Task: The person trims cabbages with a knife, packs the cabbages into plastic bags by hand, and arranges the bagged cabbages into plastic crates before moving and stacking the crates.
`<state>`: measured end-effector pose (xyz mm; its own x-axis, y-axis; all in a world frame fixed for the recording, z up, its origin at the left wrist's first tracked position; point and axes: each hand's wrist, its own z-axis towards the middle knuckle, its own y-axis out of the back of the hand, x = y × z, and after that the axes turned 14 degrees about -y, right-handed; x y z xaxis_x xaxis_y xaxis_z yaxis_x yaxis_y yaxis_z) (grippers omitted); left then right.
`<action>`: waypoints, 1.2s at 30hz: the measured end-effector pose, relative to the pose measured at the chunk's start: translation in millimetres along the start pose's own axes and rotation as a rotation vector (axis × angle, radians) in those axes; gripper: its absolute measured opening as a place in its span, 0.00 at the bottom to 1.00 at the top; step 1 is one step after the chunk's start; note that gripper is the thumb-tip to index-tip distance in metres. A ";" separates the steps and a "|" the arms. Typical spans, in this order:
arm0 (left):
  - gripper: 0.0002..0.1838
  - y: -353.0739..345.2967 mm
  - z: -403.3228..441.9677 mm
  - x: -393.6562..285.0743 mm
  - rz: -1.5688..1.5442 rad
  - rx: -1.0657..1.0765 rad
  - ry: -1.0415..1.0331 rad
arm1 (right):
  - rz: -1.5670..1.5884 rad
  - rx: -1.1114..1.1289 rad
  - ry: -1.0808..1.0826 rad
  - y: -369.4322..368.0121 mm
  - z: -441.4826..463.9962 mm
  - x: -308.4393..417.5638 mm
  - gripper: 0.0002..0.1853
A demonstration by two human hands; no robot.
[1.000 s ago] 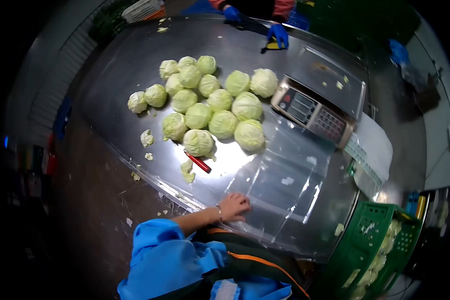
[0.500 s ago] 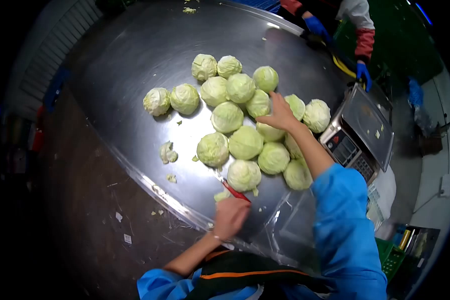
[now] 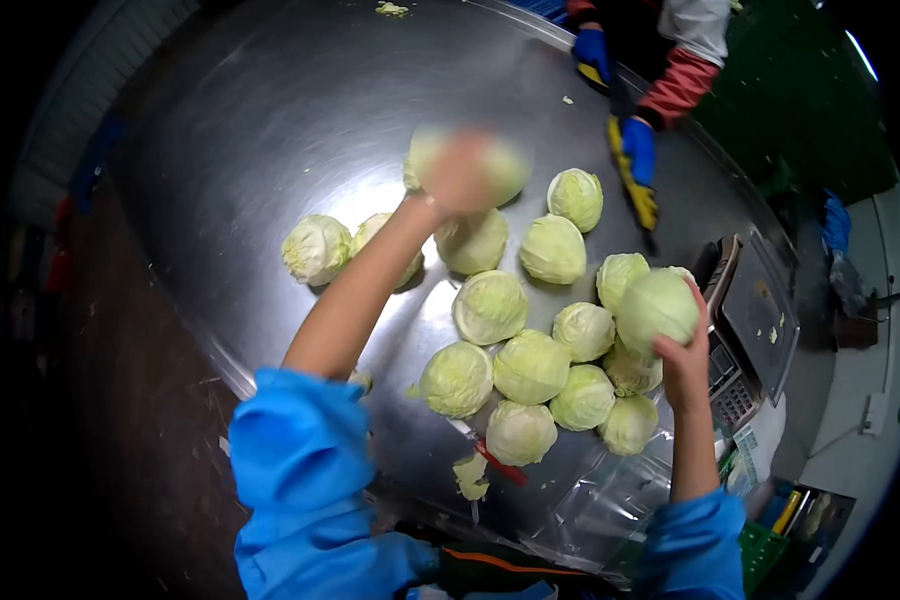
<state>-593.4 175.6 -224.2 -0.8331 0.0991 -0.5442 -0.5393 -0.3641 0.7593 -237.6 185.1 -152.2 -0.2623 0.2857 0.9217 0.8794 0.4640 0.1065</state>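
My right hand (image 3: 686,350) grips a pale green cabbage (image 3: 658,308) from its right side, raised over the right part of the group. Near the top of the group, my left hand (image 3: 458,172) is smeared by motion over a blurred cabbage (image 3: 506,170); its fingers cannot be made out. More cabbages (image 3: 531,367) lie together on the metal table (image 3: 250,120), with two at the left. A red-handled knife (image 3: 502,462) rests beside the lowest cabbage, close to a loose leaf (image 3: 471,477).
Across the table a co-worker's blue-gloved hands (image 3: 638,150) are at yellow-and-black items (image 3: 632,185). A scale (image 3: 745,340) stands at the right. Clear plastic bags (image 3: 605,505) lie at the near edge, with a green crate (image 3: 760,550) beyond.
My left hand has moved from the near edge up to the far cabbages. My right hand has shifted right and now holds a cabbage. The co-worker's hands have moved, and the view has shifted.
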 end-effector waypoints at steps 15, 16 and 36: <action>0.42 1.8 10.5 -74.1 -0.585 -0.043 -0.137 | 1.547 0.056 0.009 88.3 -199.1 -118.2 0.44; 0.42 6.9 -14.0 -120.3 -0.500 -0.068 -0.292 | 1.538 -0.022 -0.001 78.6 -199.2 -117.7 0.43; 0.27 -194.5 -321.9 -423.3 -0.647 0.744 -0.573 | 1.965 -0.051 -0.217 169.6 -422.5 -241.8 0.39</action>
<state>-96.3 -93.7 -256.4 -0.2024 0.5464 -0.8127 -0.6681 0.5297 0.5225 142.8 -159.6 -199.4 0.8836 0.3671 -0.2908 -0.0250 -0.5831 -0.8120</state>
